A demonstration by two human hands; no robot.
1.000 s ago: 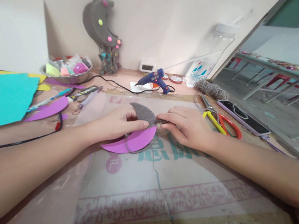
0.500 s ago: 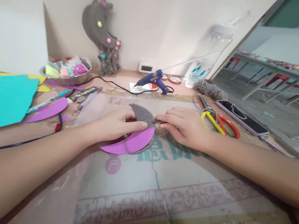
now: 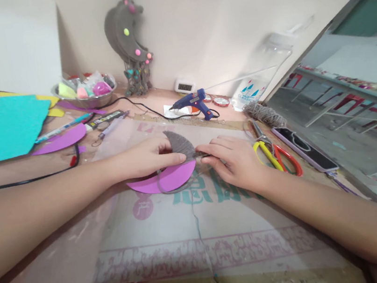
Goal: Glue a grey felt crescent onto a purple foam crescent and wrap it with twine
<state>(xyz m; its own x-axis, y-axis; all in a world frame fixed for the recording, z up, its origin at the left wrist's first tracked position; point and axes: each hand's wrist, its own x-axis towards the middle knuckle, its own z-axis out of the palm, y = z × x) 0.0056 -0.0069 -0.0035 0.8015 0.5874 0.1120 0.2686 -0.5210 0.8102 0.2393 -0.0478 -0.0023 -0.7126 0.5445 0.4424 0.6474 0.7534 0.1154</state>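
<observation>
A purple foam crescent (image 3: 171, 178) lies on a printed plastic sheet (image 3: 201, 224), its upper tip wrapped in grey yarn (image 3: 180, 143). My left hand (image 3: 144, 157) presses flat on the crescent, thumb along its wrapped part, fingers closed around its edge. My right hand (image 3: 235, 160) sits just to the right, fingertips pinched on the grey yarn strand at the crescent's edge. A loose loop of yarn trails below the crescent.
Yellow and red scissors (image 3: 275, 154) and a phone (image 3: 303, 148) lie right of my right hand, with a yarn ball (image 3: 264, 112) behind. A blue glue gun (image 3: 194, 100), a bowl of pompoms (image 3: 85, 90), felt sheets (image 3: 2, 129), pens and a black cable lie farther back.
Almost nothing has moved. My right hand's fingertips have shifted slightly left toward the wrapped edge of the crescent.
</observation>
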